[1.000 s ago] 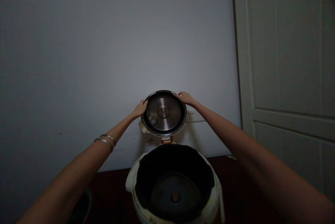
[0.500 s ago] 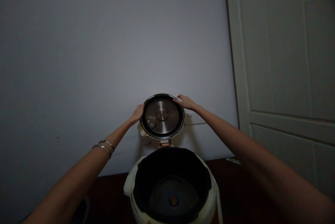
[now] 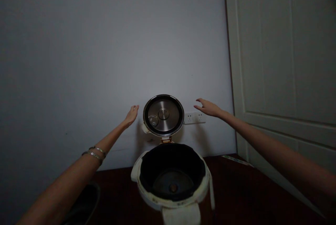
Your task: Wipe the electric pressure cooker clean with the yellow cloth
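Note:
An electric pressure cooker (image 3: 154, 197) stands in front of me, its lid (image 3: 172, 113) raised on the rear hinge and showing the metal inner side. Inside the dark cavity no pot sits, and a small round knob shows at the bottom. To the left of the lid, apart from it, is my left hand (image 3: 131, 115), empty, with its fingers stretched out. My right hand (image 3: 208, 108) hangs free to the lid's right, thumb and fingers spread, near the wall socket. Neither hand touches the cooker.
A white socket panel (image 3: 194, 117) is fixed to the pale wall behind the lid. The cooker rests on a dark red surface (image 3: 236, 186). A dark rounded container (image 3: 85, 204) is at the lower left, partly behind my left arm. A white panelled door (image 3: 267, 53) stands at the right.
Both hands have let go of the lid's rim and moved outward, left hand to the left, right hand to the right. The lid stays raised. The view has shifted slightly, showing more of the cooker's front.

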`<state>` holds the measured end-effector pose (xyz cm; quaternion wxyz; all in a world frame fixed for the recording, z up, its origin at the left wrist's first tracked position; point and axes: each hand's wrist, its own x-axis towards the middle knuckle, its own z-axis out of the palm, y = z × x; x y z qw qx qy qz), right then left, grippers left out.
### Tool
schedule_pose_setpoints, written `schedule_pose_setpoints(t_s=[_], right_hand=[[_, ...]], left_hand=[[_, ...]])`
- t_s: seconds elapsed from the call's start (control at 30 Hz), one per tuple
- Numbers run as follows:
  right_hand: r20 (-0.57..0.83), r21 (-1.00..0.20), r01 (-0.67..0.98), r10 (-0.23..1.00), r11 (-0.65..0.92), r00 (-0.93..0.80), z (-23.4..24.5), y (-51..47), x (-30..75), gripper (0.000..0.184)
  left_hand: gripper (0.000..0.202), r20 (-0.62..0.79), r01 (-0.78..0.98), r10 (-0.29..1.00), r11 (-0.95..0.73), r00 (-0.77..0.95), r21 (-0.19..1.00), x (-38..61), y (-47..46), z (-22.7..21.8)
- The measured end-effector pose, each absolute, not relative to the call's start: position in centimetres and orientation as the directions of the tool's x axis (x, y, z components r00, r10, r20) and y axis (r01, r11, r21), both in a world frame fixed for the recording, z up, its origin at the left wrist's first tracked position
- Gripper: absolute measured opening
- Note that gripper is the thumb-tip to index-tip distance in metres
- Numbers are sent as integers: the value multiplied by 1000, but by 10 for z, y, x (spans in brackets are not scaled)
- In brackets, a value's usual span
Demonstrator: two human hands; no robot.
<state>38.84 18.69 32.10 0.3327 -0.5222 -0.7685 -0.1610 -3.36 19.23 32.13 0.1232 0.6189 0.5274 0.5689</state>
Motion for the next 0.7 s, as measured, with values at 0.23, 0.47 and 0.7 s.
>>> schedule_pose_setpoints(t_s=[0.23, 0.47, 0.7], right_hand=[[670, -98, 864, 675, 493, -309, 299, 110, 401, 51], [626, -6, 846, 662, 532, -412, 262, -12, 378, 41], [325, -123, 869, 846, 480, -422, 187, -85, 365, 34]], left_hand=[[43, 519, 354, 820, -423, -241, 834, -33, 137, 319], [44, 601, 3, 775, -613, -196, 790, -18, 46, 309], [39, 582, -49, 774, -610, -249, 791, -18, -12, 271]])
